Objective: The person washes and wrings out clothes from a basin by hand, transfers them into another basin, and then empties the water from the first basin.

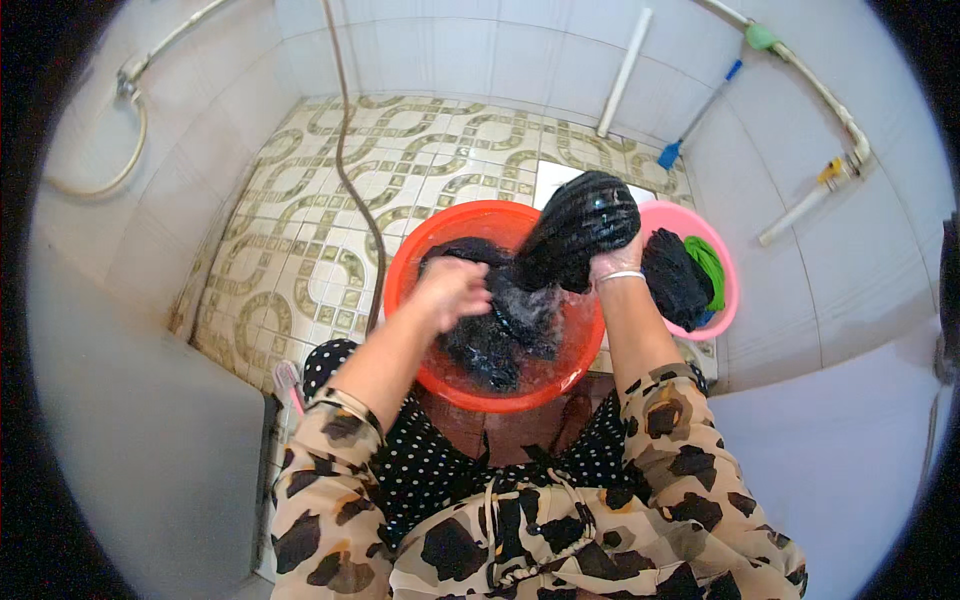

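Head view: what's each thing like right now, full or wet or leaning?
Black cloth: bunched, wet-looking, lifted
Right hand: closed on black cloth
Red tub: holding water, soaked laundry
Left hand: over red tub, grip unclear
Pink basin: holding dark bundle, green cloth
Brown hose: hanging down
Blue-headed tool: slanted, head down

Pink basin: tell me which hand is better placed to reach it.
Right, it seems: the right hand, holding bunched black cloth, is nearer the pink basin; the left hand is over the left part of the orange-red basin.
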